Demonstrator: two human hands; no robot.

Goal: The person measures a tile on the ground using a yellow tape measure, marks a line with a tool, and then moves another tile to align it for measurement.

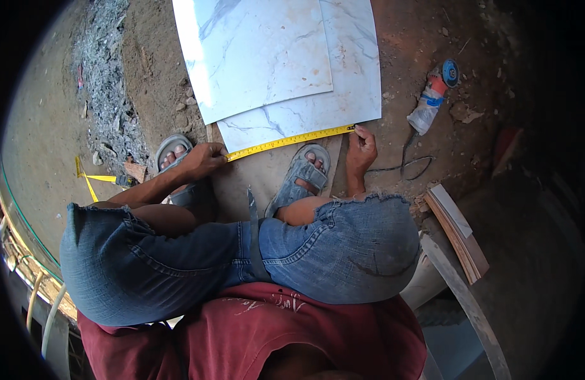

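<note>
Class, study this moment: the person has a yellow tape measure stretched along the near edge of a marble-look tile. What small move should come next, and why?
Probably pressing the tape measure flat and reading it at the corner. The right hand pins its end at the lower tile's corner, and the left hand holds the other end, so the tape already spans the edge.

Tape measure (291,140) lies along the near edge of the lower tile (362,95), between left hand (200,160) and right hand (361,151). The upper tile (254,50) overlaps the lower. Angle grinder (433,95) lies right of both; stacked boards (460,231) nearer, right.
</note>
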